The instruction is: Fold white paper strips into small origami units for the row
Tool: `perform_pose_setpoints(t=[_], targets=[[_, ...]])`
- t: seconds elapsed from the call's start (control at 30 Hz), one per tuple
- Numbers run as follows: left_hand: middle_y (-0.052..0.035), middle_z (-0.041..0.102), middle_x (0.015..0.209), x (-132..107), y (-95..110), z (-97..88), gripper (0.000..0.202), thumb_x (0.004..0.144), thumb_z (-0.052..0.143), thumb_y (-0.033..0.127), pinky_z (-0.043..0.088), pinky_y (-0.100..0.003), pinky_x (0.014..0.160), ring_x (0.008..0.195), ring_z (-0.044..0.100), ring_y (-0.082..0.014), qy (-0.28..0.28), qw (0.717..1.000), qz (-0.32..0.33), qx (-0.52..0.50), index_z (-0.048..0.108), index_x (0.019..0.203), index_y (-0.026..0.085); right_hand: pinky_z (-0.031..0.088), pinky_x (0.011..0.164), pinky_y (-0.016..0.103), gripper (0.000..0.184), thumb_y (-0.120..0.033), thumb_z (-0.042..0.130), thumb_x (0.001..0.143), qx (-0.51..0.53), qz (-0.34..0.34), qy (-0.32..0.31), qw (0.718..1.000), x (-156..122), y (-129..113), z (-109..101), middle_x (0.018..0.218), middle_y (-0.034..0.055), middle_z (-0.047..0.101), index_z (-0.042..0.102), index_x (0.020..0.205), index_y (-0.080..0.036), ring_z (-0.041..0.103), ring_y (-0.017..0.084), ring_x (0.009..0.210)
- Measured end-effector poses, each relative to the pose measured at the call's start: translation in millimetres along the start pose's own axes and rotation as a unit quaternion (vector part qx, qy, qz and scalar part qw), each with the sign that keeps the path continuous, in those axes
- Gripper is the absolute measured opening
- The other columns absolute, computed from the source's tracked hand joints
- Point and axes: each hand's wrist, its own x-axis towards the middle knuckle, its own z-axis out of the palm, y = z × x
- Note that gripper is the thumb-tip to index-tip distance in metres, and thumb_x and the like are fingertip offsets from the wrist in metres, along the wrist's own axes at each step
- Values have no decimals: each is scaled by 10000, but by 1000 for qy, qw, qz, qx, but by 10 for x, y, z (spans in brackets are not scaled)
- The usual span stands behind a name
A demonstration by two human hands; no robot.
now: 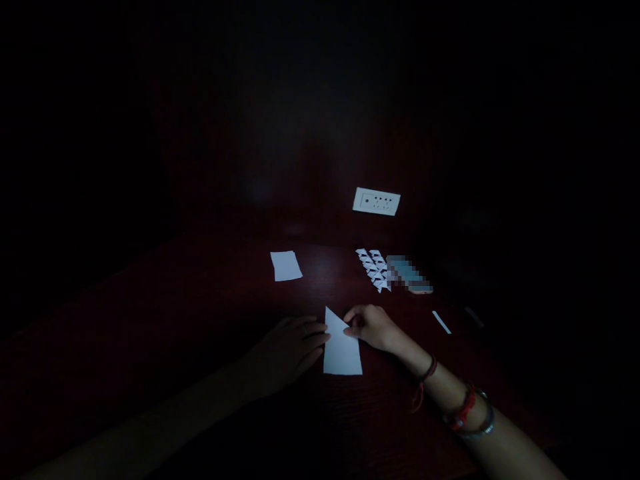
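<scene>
A white sheet of paper [340, 350] lies on the dark red table in front of me, its top right edge running at a slant, as if a corner is folded down. Along its left edge rest the stretched fingertips of my left hand [295, 347], with the fingers apart. My right hand [375, 327] pinches the slanted right edge between thumb and index finger. Bracelets circle my right wrist and forearm. Several small folded paper pieces [375, 269] stand in rows beyond my right hand.
A small stack of white paper [286, 266] lies farther back to the left. Beside the folded pieces is a blurred-out phone-like object [410, 273]. A thin white strip [441, 322] lies at the right. A socket panel [377, 201] sits on the back wall. The surroundings are very dark.
</scene>
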Motion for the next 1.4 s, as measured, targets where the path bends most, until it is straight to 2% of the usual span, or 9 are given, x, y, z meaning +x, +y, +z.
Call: perform_pose_setpoints(t=[0.23,0.33,0.43,0.5,0.67,0.8,0.93,1.07,1.4], targets=[[-32,461,1207,-33,-47,66,304,874,353,190,323,-355,929,1158,344,-181,5,999,23,-30,439,1165,207,429,631,213,110,-134,607,622,189,33,-46,980,1,-17,-9,671,-5,575,581,727,-115,531,87,622],[-28,455,1214,-37,-80,140,312,871,352,184,315,-366,935,1166,334,-181,11,999,28,-38,426,1172,216,431,642,225,275,-69,621,574,299,46,-32,953,-8,-46,11,671,-19,565,553,835,-124,527,84,609],[-13,462,1211,-31,-91,205,297,873,348,184,315,-353,927,1160,340,-171,16,999,35,-37,437,1154,223,431,656,231,442,-21,621,551,327,52,-15,944,9,-39,32,664,-30,561,518,967,-130,521,81,601],[-1,466,1207,-19,-69,208,288,878,342,187,315,-344,920,1158,340,-165,10,999,36,-33,439,1147,226,430,659,233,426,-23,622,552,319,43,-18,947,31,-13,44,657,-32,558,533,956,-125,518,79,595],[-19,495,1162,12,-8,153,244,849,427,299,317,-377,896,1118,376,-203,16,1000,4,-9,497,1067,213,409,592,203,108,-67,607,595,215,-46,-47,974,73,98,60,607,-30,532,589,694,-107,484,70,565],[-39,505,1118,10,-64,205,244,854,418,230,350,-370,859,1045,431,-194,37,999,-12,4,495,1085,213,383,578,190,60,-94,585,649,110,-132,-16,985,45,183,39,626,-21,538,606,698,-120,475,73,586],[-52,502,1095,5,-105,236,255,842,416,173,382,-338,841,1000,458,-181,40,999,-10,-7,499,1083,190,403,648,213,102,-120,536,724,-5,-251,5,968,-25,203,-10,738,7,587,614,784,-148,520,98,678],[-55,480,1136,-2,-83,206,292,828,424,155,378,-325,864,1031,445,-179,35,999,-7,-24,467,1116,180,413,753,240,134,-116,498,764,-49,-332,-24,942,-76,193,-44,846,35,608,607,831,-154,545,123,809],[-5,426,1246,-21,-163,310,391,853,392,145,307,-348,936,1160,338,-172,-1,999,26,-46,360,1228,249,441,759,222,147,-139,466,798,-54,-366,-66,927,-106,227,-74,915,48,613,611,826,-144,577,103,819]])
